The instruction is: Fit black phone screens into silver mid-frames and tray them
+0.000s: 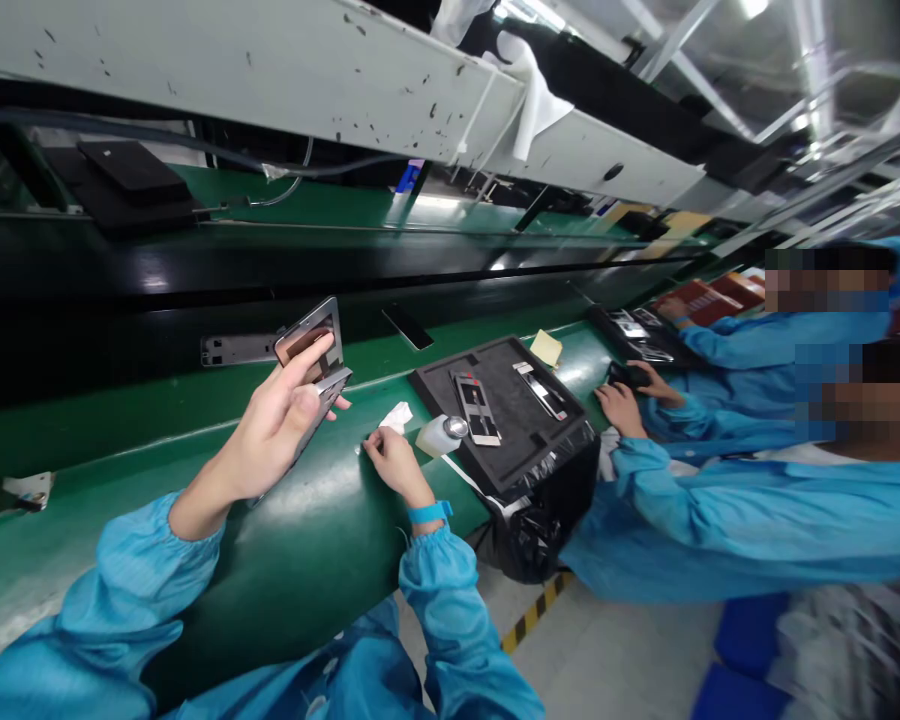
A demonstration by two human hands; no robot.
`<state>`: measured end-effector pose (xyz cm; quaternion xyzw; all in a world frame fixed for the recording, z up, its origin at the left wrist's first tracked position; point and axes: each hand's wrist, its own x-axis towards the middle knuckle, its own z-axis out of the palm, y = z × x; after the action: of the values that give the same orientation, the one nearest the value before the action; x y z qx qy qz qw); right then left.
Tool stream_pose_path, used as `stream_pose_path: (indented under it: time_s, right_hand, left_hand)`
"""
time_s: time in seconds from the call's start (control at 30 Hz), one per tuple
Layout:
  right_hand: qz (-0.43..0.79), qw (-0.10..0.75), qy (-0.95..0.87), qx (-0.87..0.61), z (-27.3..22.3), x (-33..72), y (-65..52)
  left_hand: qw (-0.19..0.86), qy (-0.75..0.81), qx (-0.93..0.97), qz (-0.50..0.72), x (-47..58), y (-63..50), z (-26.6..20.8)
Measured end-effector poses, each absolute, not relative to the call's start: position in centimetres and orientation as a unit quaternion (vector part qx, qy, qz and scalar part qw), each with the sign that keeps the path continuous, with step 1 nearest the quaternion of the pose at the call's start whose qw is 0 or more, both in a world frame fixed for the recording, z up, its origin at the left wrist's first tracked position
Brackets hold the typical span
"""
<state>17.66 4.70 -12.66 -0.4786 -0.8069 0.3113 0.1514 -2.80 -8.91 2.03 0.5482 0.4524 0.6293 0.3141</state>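
My left hand [274, 430] is wrapped round a grey phone-like device [328, 322] in two panels that stand apart at an angle, raised above the green bench. Its fingers reach between the panels and partly cover them. My right hand [399, 466] rests low over the bench with thumb and fingertips pinched together. Whatever they grip is too small or hidden to make out. A crumpled white wipe [397, 416] lies right against its far side; I cannot tell whether the fingers touch it. Just right of that hand is a translucent bottle [436, 436] with a metal top.
A black foam tray [510, 400] bearing phone parts stands right of the bottle, near a yellow note pad [546, 348]. Further back lie a dark phone panel [408, 327] and a metal frame [232, 349]. Two co-workers in blue sit at the right. A shelf beam [255, 80] hangs overhead.
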Motion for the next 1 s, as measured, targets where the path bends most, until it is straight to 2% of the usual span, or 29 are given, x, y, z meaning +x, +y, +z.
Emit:
stream_pose_path:
  time_s: [0.2, 0.33, 0.5, 0.6, 0.7, 0.9, 1.0]
  right_hand:
    - [0.263, 0.167, -0.791, -0.527, -13.4, 16.8, 3.0]
    - [0.270, 0.226, -0.760, -0.546, -13.2, 16.2, 2.5]
    - [0.344, 0.343, -0.737, -0.470, -9.1, 16.5, 2.0]
    - [0.486, 0.412, -0.687, -0.349, -5.5, 17.2, 0.5]
    - [0.629, 0.383, -0.644, -0.208, -3.1, 17.6, -1.2]
    - [0.728, 0.362, -0.555, -0.176, -2.7, 17.0, -2.9]
    - [0.762, 0.354, -0.511, -0.180, -3.0, 17.6, -3.5]
  left_hand:
    - [0.333, 0.457, 0.532, 0.630, -2.8, -8.9, 2.6]
    - [0.476, 0.387, 0.472, 0.633, -3.0, -9.3, 3.3]
    - [0.632, 0.274, 0.397, 0.606, -3.1, -10.5, 4.5]
    - [0.668, 0.249, 0.396, 0.579, -2.8, -11.0, 4.7]
    - [0.666, 0.257, 0.420, 0.561, -2.4, -11.1, 4.4]
    - [0.646, 0.280, 0.455, 0.545, -1.8, -11.3, 4.1]
    - [0.654, 0.250, 0.406, 0.587, -1.5, -11.4, 4.4]
